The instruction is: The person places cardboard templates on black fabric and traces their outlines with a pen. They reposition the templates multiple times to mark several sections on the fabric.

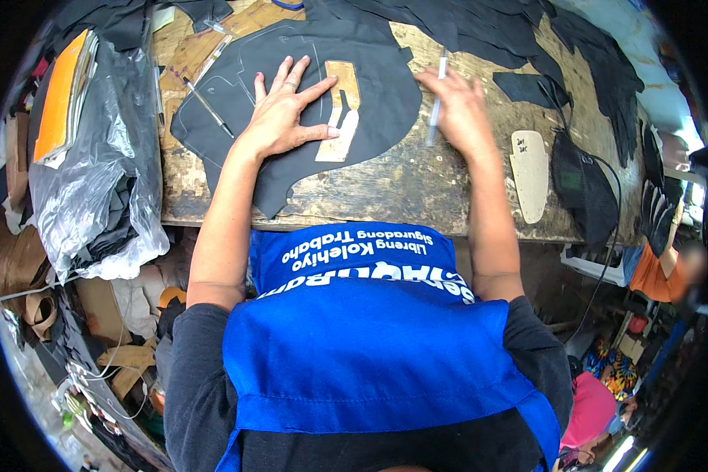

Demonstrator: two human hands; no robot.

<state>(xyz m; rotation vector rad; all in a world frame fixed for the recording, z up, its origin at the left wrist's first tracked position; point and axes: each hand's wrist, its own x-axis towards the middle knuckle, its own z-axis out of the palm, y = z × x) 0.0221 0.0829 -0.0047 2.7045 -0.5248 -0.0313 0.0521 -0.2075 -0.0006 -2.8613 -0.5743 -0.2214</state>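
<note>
A sheet of black leather-like material point(385, 102) lies on a worn wooden table, with pale outlines drawn on it. My left hand point(285, 114) presses flat on it, fingers spread. Its thumb and index finger touch the edge of a tan and whitish template point(342, 145) that has a narrow slot. To the right of the sheet, my right hand point(462, 110) is closed around a slim clear pen point(434, 118); the fingers are slightly blurred. Another pen point(207, 106) rests on the sheet, left of my left hand.
On the left are a clear plastic bag point(94, 212) of dark material and an orange-covered book point(61, 94). A rounded pale template point(530, 177) lies at the right, beside a black cloth item point(580, 185) and a cord. Black scraps point(480, 27) cover the table's far side.
</note>
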